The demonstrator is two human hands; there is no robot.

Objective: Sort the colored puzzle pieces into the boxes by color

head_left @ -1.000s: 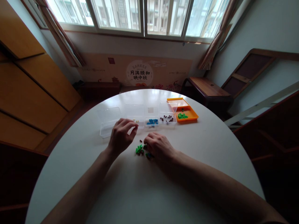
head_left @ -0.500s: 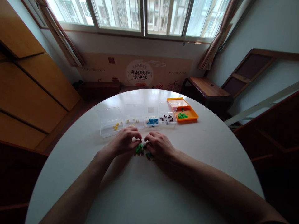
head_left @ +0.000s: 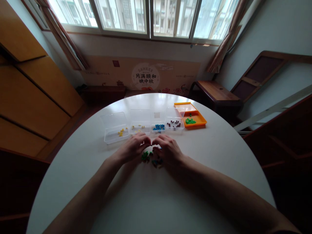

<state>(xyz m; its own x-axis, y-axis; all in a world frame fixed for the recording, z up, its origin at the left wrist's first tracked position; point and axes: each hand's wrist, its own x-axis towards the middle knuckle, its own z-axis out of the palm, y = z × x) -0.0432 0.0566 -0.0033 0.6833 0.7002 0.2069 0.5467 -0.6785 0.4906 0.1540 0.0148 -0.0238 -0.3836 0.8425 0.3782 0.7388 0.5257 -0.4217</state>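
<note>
Over the middle of the white round table [head_left: 156,198], my left hand [head_left: 133,146] pinches a small dark brown toy brick [head_left: 151,145] between thumb and fingertips. My right hand [head_left: 168,150] meets it there, its fingers curled closed; what lies inside them is hidden. Just below the fingertips is a loose heap of small toy bricks: green bricks [head_left: 145,156] on the left, and darker mixed pieces [head_left: 156,162] with some blue and a pale one, partly under my right hand.
Beyond my hands stand open clear boxes: two with yellow bricks [head_left: 121,132], one with blue bricks [head_left: 159,127], one with brown bricks [head_left: 175,123]. To their right lies an orange case [head_left: 201,123] holding green bricks [head_left: 190,121]. A wooden cabinet [head_left: 31,97] stands left.
My left hand has moved right, bringing its fingertips and the brown brick up to my right fingertips. My right hand has barely shifted. The boxes stay in place.
</note>
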